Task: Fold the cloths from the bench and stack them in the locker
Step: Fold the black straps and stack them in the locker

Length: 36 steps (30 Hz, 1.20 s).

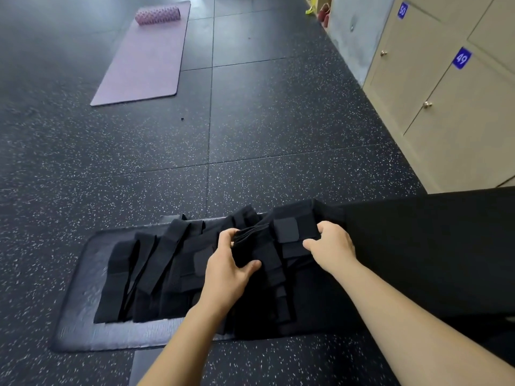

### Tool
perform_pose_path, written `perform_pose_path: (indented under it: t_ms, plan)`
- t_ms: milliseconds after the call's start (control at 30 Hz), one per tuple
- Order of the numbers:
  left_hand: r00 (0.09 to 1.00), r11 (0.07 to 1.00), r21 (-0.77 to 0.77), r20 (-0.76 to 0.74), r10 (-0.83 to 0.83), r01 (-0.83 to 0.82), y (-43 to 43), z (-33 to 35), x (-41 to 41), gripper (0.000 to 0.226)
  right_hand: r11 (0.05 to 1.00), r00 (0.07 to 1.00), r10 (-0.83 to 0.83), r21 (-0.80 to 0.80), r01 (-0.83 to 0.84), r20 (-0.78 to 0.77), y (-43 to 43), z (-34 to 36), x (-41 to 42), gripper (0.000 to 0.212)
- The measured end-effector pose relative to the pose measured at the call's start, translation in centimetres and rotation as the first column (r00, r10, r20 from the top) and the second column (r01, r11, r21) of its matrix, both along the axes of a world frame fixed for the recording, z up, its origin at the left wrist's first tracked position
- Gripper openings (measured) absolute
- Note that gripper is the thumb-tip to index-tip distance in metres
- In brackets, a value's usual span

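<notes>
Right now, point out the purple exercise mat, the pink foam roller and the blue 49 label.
purple exercise mat (145,54): head view, middle of its top.
pink foam roller (157,14): head view, its curved side.
blue 49 label (461,58): head view, on the digits.

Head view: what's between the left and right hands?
In the head view, black cloth lies between the left hand and the right hand, with thin cords and a square patch on it. Both hands grip it.
</notes>
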<state>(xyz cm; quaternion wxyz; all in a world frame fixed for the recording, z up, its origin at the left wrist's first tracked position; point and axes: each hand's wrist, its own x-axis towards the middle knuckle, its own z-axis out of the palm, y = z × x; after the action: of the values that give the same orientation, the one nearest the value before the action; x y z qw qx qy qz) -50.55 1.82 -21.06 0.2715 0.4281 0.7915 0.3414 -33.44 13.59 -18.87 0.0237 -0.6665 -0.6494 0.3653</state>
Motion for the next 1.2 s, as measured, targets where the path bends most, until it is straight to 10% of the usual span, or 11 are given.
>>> perform_pose_path:
  t_ms: [533, 967, 1200]
  plan:
    - [0.988, 0.995, 0.081, 0.152, 0.038, -0.051, 0.7, 2.8, 0.7, 0.054, 0.970, 0.866, -0.234, -0.045, 0.240, -0.441, -0.4, 1.2, 2.5, 0.017]
    - [0.971, 0.991, 0.130, 0.237, 0.001, -0.033, 4.7, 7.8, 6.4, 0.048, 0.909, 0.508, -0.228, 0.006, 0.418, -0.831, -0.5, 10.8, 7.5, 0.016]
    - [0.790, 0.978, 0.202, 0.593, -0.158, 0.044, 8.1, 11.8, 15.9, 0.021, 0.783, 0.616, -0.288, 0.190, 0.592, -0.733, -3.1, 11.5, 14.1, 0.014]
